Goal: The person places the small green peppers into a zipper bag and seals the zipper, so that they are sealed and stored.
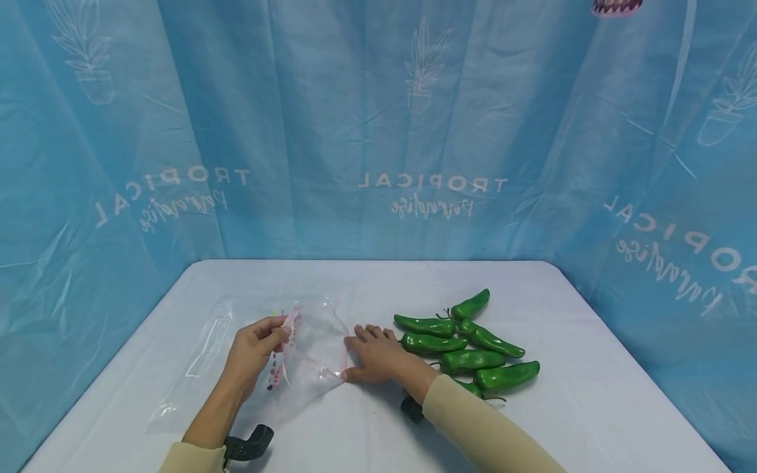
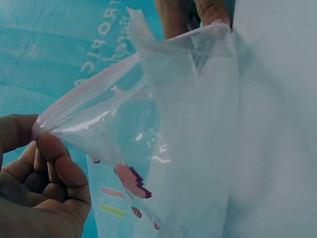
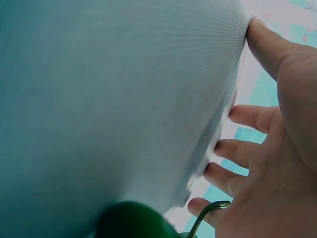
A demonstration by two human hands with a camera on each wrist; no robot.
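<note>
A clear zip bag (image 1: 316, 338) with a pink closure edge and small coloured prints lies on the white table, its mouth facing right. My left hand (image 1: 251, 351) pinches the upper layer of the mouth between thumb and finger and holds it raised. In the left wrist view the bag (image 2: 193, 109) gapes between my two hands. My right hand (image 1: 375, 355) rests palm down at the mouth's lower edge, fingers spread, thumb touching the near corner. Several glossy green peppers (image 1: 428, 326) lie just right of that hand; the forearm partly hides the nearest ones.
The white table (image 1: 591, 407) reaches back to a blue curtain (image 1: 319, 131) with mirrored lettering, which also hangs along both sides. A black wrist mount (image 1: 248, 443) sticks out beside the left wrist, and another (image 1: 411, 408) shows under the right forearm.
</note>
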